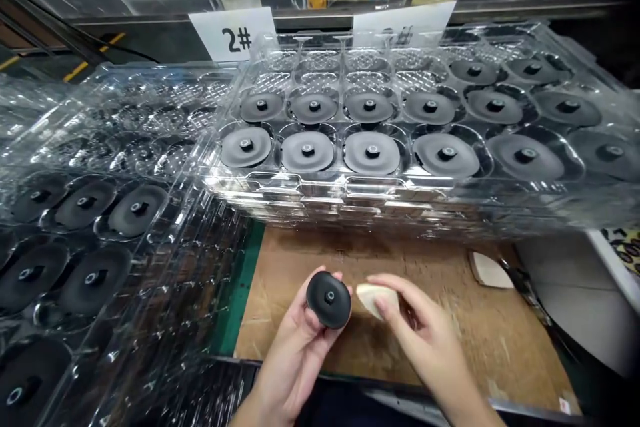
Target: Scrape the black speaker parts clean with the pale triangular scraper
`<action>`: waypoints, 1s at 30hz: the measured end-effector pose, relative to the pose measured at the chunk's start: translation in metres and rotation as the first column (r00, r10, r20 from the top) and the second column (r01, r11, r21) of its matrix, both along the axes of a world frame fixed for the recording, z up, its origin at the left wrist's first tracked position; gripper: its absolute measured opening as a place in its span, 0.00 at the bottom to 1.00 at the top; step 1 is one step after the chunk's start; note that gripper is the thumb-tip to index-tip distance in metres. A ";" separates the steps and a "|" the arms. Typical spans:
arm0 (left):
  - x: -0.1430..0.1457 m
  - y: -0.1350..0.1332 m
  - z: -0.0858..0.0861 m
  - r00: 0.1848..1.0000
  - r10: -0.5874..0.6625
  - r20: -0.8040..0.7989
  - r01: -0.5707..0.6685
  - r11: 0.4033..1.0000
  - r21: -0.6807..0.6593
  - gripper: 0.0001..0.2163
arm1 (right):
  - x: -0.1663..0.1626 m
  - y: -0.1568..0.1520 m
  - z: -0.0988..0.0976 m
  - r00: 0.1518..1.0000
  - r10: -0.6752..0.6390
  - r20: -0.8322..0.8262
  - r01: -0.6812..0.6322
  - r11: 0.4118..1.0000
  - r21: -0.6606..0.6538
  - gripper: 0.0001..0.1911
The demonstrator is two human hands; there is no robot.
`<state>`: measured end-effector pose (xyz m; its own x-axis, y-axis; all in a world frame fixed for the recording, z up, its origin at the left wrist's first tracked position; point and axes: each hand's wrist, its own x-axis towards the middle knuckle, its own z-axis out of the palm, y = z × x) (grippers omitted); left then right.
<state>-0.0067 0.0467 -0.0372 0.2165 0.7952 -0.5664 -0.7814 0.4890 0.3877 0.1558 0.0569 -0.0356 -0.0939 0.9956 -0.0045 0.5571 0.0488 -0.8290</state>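
My left hand (pixel 305 333) holds a round black part (pixel 320 303) by its rim, with the dished face and small central stem turned up. Its fingers wrap around the edge and underside. Just to the right, my right hand (pixel 420 320) pinches a cream-coloured pad (pixel 373 295) between thumb and fingers; it looks soft, like a cloth or sponge. A narrow gap separates the pad from the black part. Both hands are above a brown cardboard sheet (pixel 425 353).
Beyond the cardboard stands a stack of clear plastic trays (pixel 345 187) with similar black parts in its pockets. Another clear tray (pixel 165 240) with black parts is at the left. Paper signs (pixel 233 33) stand behind. A pale pad (pixel 493 271) lies on the cardboard's right side.
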 end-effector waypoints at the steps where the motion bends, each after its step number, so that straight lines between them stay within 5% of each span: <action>1: 0.002 -0.001 0.002 1.000 -0.012 -0.006 0.012 1.000 -0.004 0.25 | -0.005 0.004 0.014 0.998 0.010 -0.057 -0.008 1.000 0.028 0.11; 4: 0.006 -0.006 0.009 0.996 -0.082 -0.022 0.081 0.996 -0.041 0.27 | -0.019 0.006 0.047 0.969 0.203 -0.141 -0.179 0.970 0.168 0.15; 8: 0.010 -0.013 0.018 0.992 -0.078 -0.097 0.072 0.996 -0.057 0.28 | -0.026 0.005 0.063 0.912 0.391 -0.123 -0.393 0.919 0.012 0.11; 12: 0.013 -0.013 0.027 0.983 -0.132 -0.128 0.127 0.991 -0.048 0.22 | -0.025 -0.001 0.061 0.964 0.254 -0.085 -0.235 0.954 0.184 0.13; 14: 0.011 -0.012 0.032 0.980 -0.135 -0.143 0.128 0.990 -0.056 0.22 | -0.022 -0.010 0.061 0.953 0.281 -0.114 -0.249 0.939 0.239 0.14; 18: 0.012 -0.015 0.035 0.980 -0.139 -0.139 0.130 0.989 -0.066 0.24 | -0.018 -0.018 0.065 0.926 0.353 -0.137 -0.337 0.933 0.127 0.12; 21: 0.016 -0.020 0.036 0.981 -0.163 -0.110 0.161 0.987 -0.027 0.23 | -0.021 -0.013 0.070 0.967 0.232 -0.101 -0.201 0.947 0.251 0.13; 23: 0.016 -0.023 0.039 0.984 -0.161 -0.077 0.161 0.987 -0.002 0.22 | -0.018 -0.015 0.072 0.956 0.270 -0.112 -0.221 0.919 0.328 0.13; 26: 0.012 -0.024 0.044 0.984 -0.177 -0.020 0.178 0.983 0.043 0.25 | -0.003 -0.028 0.075 0.926 0.365 -0.099 -0.337 0.915 0.223 0.12; 28: 0.012 -0.023 0.048 0.982 -0.189 0.000 0.188 0.980 0.063 0.26 | 0.010 -0.036 0.076 0.956 0.293 -0.020 -0.288 0.948 0.137 0.10; 30: 0.015 -0.022 0.053 0.982 -0.186 0.017 0.185 0.981 0.054 0.25 | 0.016 -0.036 0.078 0.976 0.194 0.097 -0.210 0.958 0.193 0.11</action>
<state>0.0087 0.0246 0.0155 0.3750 0.7680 -0.5192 -0.6875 0.6061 0.4001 0.1720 0.0207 0.0426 -0.3005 0.9369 0.1787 0.5794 0.3281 -0.7461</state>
